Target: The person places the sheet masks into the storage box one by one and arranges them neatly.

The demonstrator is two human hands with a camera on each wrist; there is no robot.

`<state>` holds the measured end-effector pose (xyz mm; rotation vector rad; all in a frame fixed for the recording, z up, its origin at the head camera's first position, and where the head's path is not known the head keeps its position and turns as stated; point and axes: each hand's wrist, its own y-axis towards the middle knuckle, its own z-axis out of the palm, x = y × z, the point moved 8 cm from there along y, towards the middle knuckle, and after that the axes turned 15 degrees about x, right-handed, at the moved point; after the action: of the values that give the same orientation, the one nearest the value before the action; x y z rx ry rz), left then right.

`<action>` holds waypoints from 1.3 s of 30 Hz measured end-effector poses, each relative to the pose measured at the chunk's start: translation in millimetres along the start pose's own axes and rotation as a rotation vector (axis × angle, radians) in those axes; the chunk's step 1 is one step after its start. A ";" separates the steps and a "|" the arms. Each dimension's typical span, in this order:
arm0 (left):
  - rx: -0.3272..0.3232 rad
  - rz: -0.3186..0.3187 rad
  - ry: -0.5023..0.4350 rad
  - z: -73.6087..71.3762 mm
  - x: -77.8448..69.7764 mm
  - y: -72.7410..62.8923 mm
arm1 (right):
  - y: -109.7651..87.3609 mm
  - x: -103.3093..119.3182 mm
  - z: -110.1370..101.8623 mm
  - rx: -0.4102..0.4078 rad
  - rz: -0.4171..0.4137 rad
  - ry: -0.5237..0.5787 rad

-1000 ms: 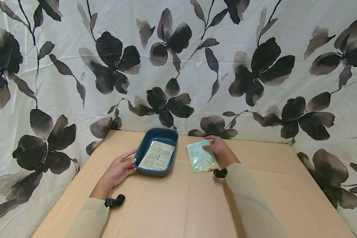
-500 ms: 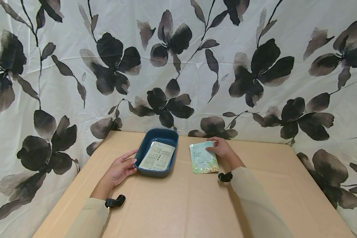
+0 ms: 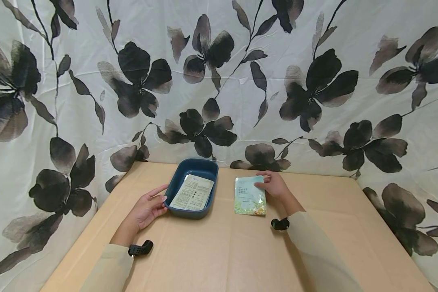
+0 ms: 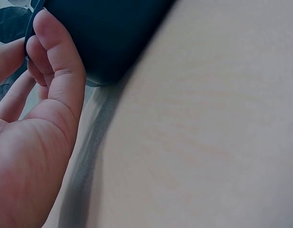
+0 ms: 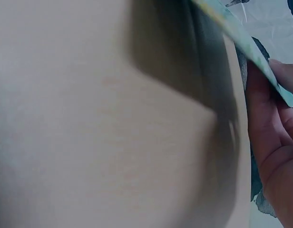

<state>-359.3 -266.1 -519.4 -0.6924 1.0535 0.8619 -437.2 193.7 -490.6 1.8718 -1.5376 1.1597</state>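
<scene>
My left hand (image 3: 147,209) is at the left wall of a dark blue rectangular plastic tub (image 3: 209,205), pinching its rim between thumb and fingers; the left wrist view shows the thumb (image 4: 58,52) against the tub (image 4: 106,35). Inside the tub lies a pale packet (image 3: 192,192) covered in printed text. To the right, my right hand (image 3: 276,187) pinches the upper right corner of a light green packet (image 3: 249,198) with a flowery lower edge. Seen from the right wrist, that packet (image 5: 241,38) is raised off the table, tilted, between thumb and fingers.
The tan table (image 3: 219,251) runs back to a white cloth (image 3: 255,24) printed with dark flowers. A dark wrist camera (image 3: 141,247) sits on the left wrist, another wrist camera (image 3: 280,224) on the right.
The right hand has shifted slightly right with the green packet, which has turned more upright to the view. The left hand and tub have stayed in place.
</scene>
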 end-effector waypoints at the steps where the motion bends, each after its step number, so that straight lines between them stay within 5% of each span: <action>1: -0.002 0.000 0.000 0.1 0.0 -0.1 | -0.9 -0.8 0.5 -0.002 -0.002 0.014; 17: 0.051 0.011 0.011 2.0 -1.9 -0.1 | -18.8 -12.8 9.0 -0.039 -0.005 0.240; 39: 0.031 0.010 0.034 1.8 -1.6 2.9 | -36.7 -12.5 27.1 -0.051 -0.071 0.549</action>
<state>-361.4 -263.7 -517.5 -0.6787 1.0994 0.8435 -394.1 189.8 -509.7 1.3982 -1.1680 1.4326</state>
